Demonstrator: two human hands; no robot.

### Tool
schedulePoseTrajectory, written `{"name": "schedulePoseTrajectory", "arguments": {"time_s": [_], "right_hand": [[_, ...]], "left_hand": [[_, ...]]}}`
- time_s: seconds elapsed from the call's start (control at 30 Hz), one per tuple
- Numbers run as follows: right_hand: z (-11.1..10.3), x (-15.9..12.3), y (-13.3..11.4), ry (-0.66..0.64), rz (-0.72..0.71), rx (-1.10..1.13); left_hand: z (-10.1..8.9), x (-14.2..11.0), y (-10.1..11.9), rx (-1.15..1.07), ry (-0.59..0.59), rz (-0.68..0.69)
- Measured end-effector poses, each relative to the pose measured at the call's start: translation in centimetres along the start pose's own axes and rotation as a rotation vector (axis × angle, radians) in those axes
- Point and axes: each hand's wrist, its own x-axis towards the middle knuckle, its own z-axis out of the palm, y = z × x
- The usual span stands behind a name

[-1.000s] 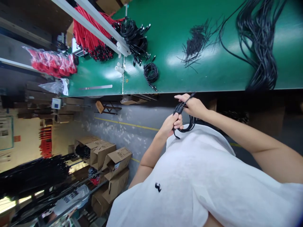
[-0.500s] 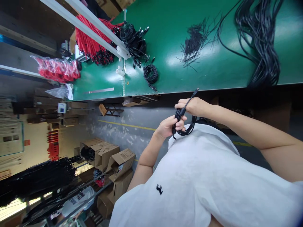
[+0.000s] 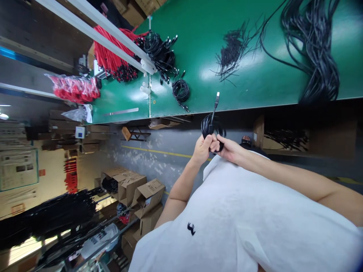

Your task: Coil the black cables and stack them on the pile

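Currently both hands meet on the black cable coil (image 3: 207, 127), held clear in front of the white shirt (image 3: 241, 211) and just short of the near edge of the green bench (image 3: 249, 90). The left hand (image 3: 202, 148) is closed around the lower part of the loops, its fingers curled in; from it, most of the coil rises just past twelve o'clock. The right hand (image 3: 230, 150) is narrow, thumb and fingers closed on the loops at the coil's four-o'clock side, so that from this hand the coil lies towards ten and eleven. The two hands are touching or nearly so; fingers cover the coil's lower middle. A cable end with a metal plug (image 3: 217, 96) sticks up from the loops, tilted slightly towards one o'clock.

From the hands, a smaller coil (image 3: 180, 90) rests on the bench at eleven o'clock, with a heap of black cables (image 3: 160, 54) farther out that way. Short black strands (image 3: 230, 53) lie between twelve and one, and a long black bundle (image 3: 320, 60) towards two. At three, below the bench edge, an open carton (image 3: 326, 141) holds dark, thin pieces (image 3: 286, 139).
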Motion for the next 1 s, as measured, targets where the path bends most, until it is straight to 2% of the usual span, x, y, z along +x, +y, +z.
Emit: {"name": "schedulePoseTrajectory", "arguments": {"time_s": [0.03, 0.17, 0.23, 0.3, 0.37, 0.47, 0.5, 0.53, 0.6, 0.67, 0.9, 1.0], "right_hand": [[0.1, 0.1, 0.4, 0.009, 0.02, 0.024], [0.1, 0.6, 0.5, 0.014, -0.047, -0.009], [-0.1, 0.8, 0.2, -0.01, -0.049, -0.075], [-0.4, 0.9, -0.5, -0.022, -0.078, -0.147], [-0.8, 0.9, -1.9, -0.057, -0.282, -0.357], [-1.2, 1.1, -4.5, -0.219, -0.766, -0.952], [-1.2, 1.0, -5.2, -0.27, -0.872, -1.138], [-1.2, 1.0, -5.8, -0.297, -0.921, -1.269], [-1.2, 0.7, -6.5, -0.307, -0.9, -1.423], [-1.3, 0.3, -6.5, -0.317, -0.819, -1.467], [-2.5, -1.3, -4.8, -0.472, -0.646, -1.388], [-4.0, -1.4, -2.7, -0.332, -0.554, -1.299]], "left_hand": [[0.0, 0.1, -0.4, 0.009, 0.015, 0.008], [0.4, -0.4, -1.8, -0.011, 0.072, 0.069], [0.5, -0.8, -1.9, -0.054, 0.093, 0.099], [0.4, -1.3, -1.7, -0.104, 0.06, 0.068], [0.0, -1.7, -1.3, -0.135, 0.004, -0.022], [-0.9, -2.3, -0.9, -0.166, -0.061, -0.127], [-1.1, -2.5, -0.8, -0.177, -0.073, -0.145], [-1.3, -2.7, -0.8, -0.186, -0.082, -0.162], [-1.5, -3.0, -0.8, -0.202, -0.079, -0.205], [-1.6, -3.3, -0.9, -0.228, -0.068, -0.251], [-2.6, -4.2, -1.3, -0.349, -0.091, -0.341], [-3.0, -4.6, -1.6, -0.339, -0.081, -0.31]]}}
